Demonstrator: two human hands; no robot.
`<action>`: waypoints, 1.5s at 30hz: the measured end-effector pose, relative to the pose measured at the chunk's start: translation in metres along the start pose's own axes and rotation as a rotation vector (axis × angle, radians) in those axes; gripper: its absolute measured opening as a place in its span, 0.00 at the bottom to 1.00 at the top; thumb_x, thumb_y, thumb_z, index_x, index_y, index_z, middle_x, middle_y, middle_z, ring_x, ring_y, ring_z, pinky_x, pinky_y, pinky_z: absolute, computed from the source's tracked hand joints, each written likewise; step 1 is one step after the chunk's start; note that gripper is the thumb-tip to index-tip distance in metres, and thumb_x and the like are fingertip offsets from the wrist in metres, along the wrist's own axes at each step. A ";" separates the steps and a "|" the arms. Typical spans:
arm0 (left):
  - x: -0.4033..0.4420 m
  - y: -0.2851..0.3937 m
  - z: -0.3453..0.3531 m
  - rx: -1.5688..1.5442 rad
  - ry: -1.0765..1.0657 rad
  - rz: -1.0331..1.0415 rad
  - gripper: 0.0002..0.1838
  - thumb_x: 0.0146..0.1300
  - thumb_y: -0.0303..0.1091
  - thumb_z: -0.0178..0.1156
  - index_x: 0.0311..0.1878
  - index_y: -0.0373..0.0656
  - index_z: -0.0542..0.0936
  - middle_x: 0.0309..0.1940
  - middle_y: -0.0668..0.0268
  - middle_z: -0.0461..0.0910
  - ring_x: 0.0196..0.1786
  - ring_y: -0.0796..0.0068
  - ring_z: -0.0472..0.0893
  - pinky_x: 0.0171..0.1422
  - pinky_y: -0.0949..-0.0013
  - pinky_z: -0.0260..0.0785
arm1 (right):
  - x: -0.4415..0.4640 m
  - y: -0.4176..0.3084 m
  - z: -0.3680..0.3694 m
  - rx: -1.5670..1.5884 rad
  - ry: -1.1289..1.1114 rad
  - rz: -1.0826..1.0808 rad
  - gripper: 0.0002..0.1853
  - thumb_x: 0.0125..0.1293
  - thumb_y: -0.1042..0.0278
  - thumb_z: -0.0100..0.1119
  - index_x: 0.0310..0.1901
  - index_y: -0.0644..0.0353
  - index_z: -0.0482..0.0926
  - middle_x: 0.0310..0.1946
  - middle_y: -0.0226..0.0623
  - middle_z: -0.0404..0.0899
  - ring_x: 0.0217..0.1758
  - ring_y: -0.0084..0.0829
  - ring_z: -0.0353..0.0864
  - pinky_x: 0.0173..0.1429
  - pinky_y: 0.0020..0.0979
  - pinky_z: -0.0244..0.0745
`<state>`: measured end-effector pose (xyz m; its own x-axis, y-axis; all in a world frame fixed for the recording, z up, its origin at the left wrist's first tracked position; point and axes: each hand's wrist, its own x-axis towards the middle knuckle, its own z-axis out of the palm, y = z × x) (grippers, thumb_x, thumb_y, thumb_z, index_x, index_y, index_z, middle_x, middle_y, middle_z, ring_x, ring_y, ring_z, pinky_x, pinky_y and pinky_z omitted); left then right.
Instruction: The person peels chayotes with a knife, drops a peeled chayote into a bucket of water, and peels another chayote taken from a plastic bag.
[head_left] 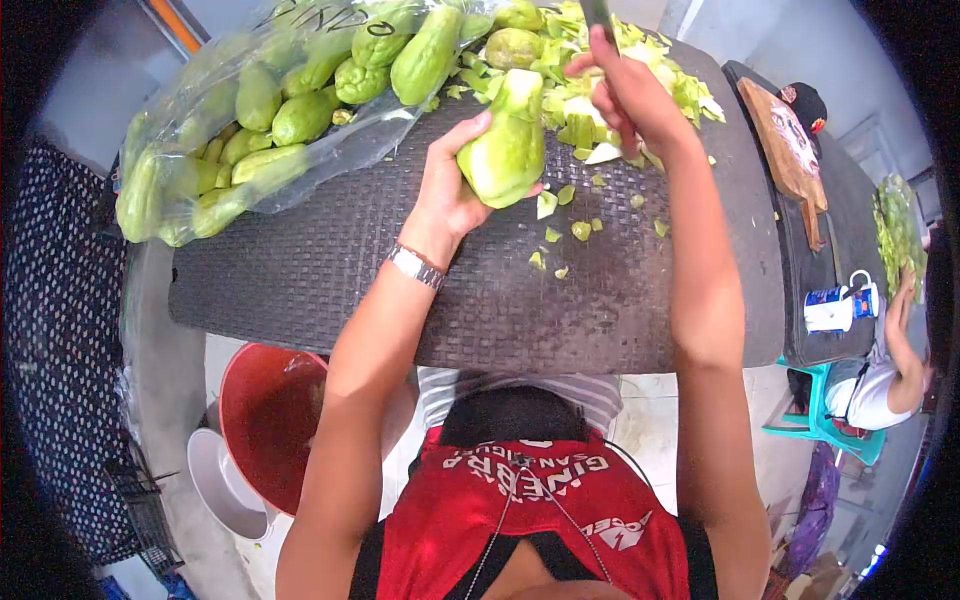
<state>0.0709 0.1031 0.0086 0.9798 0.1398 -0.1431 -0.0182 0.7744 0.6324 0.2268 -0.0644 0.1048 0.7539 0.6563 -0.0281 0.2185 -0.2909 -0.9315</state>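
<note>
My left hand (455, 185) is wrapped round a chayote (508, 150), held tilted above the dark woven tabletop (450, 290). Its top end looks pale and cut, and some of its skin is pared off. To the right of it, my right hand (640, 100) is closed on a knife (598, 12), whose blade points up and runs out of view at the top edge. The handle is mostly hidden in my fingers. Under and behind this hand lies a heap of pale green peelings (575, 120). Small scraps (581, 231) are scattered on the tabletop below the chayote.
A clear plastic bag (330, 165) of whole chayotes lies at the left. Below the table's front edge stand a red bucket (265, 420) and a white basin (225, 490). At the right are a wooden board (785, 140), white mugs (828, 310) and another person (885, 380) beside bagged greens (897, 225).
</note>
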 end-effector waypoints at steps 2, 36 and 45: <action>0.002 0.000 -0.007 0.031 -0.091 -0.010 0.35 0.65 0.50 0.63 0.70 0.38 0.74 0.60 0.49 0.81 0.57 0.47 0.84 0.59 0.37 0.79 | -0.005 0.045 -0.014 -0.310 0.038 -0.179 0.35 0.78 0.28 0.44 0.42 0.56 0.85 0.15 0.19 0.60 0.17 0.15 0.59 0.25 0.23 0.55; -0.004 0.019 -0.009 0.142 -0.066 0.107 0.35 0.68 0.51 0.60 0.70 0.34 0.73 0.59 0.47 0.82 0.57 0.47 0.85 0.56 0.42 0.82 | -0.042 0.114 -0.052 -0.499 0.301 0.270 0.42 0.70 0.22 0.50 0.40 0.66 0.85 0.32 0.52 0.85 0.43 0.50 0.86 0.53 0.48 0.77; -0.002 0.016 -0.012 0.156 -0.053 0.051 0.33 0.68 0.50 0.61 0.68 0.36 0.75 0.59 0.49 0.83 0.56 0.50 0.86 0.55 0.42 0.82 | -0.064 0.096 -0.029 -0.468 0.376 0.220 0.21 0.82 0.49 0.45 0.52 0.62 0.74 0.30 0.44 0.83 0.25 0.39 0.85 0.29 0.43 0.76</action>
<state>0.0661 0.1225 0.0099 0.9876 0.1402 -0.0702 -0.0407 0.6617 0.7486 0.2170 -0.1544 0.0274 0.9593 0.2824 0.0076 0.2171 -0.7198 -0.6594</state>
